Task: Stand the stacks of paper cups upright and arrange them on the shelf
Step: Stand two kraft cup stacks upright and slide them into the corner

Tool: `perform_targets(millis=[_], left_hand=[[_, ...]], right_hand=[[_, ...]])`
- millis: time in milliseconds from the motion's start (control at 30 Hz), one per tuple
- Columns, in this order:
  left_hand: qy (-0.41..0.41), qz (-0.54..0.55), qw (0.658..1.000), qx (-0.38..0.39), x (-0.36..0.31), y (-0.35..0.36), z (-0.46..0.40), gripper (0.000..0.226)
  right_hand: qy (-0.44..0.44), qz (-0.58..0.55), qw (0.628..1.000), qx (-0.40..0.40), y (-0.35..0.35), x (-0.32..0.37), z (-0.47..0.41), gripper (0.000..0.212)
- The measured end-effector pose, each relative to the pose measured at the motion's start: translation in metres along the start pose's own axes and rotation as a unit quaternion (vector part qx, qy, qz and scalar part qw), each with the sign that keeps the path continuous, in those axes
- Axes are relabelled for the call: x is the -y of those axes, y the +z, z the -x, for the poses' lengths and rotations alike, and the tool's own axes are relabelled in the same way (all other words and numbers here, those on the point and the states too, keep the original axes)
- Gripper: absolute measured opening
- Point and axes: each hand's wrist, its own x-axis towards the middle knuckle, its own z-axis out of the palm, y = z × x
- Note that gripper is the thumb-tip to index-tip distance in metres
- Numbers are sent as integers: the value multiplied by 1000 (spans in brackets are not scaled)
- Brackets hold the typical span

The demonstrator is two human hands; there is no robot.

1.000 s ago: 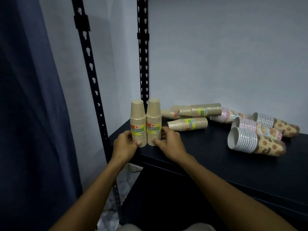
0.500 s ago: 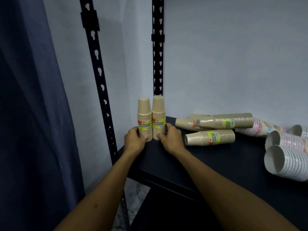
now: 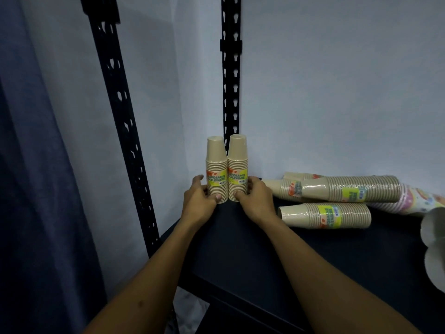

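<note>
My left hand (image 3: 201, 201) is curled around the base of the left upright stack (image 3: 216, 170), thumb across its front, and my right hand (image 3: 255, 201) grips the base of the right upright stack (image 3: 238, 168) in the same way. Both forearms reach in from the bottom of the frame.

From biggest down: a dark blue curtain (image 3: 43, 189) fills the left side of the frame, and a pale wall (image 3: 337, 92) covers the upper right. The black shelf (image 3: 313, 273) takes up the lower right, with two slotted black uprights, the near post (image 3: 120, 116) left of centre and the back post (image 3: 230, 80) at centre top.

I see the two tan upright stacks at centre frame, touching side by side in the shelf's back left corner, mouths down, each with a yellow label. Right of my right hand, tan stacks lie on their sides: a long lying stack (image 3: 351, 189) resting across others behind it, and a front lying stack (image 3: 325, 215) just below it. A pink patterned stack (image 3: 419, 201) lies at the right edge, with white cup mouths (image 3: 433, 237) cut off there.
</note>
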Motion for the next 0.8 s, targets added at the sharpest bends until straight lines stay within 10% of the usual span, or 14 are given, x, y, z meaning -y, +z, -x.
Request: perform_targets(millis=[800], left_hand=[[18,-31,999,-21,2,5,0,46]], right_hand=[[14,14,1000,-4,-4,2,4,45]])
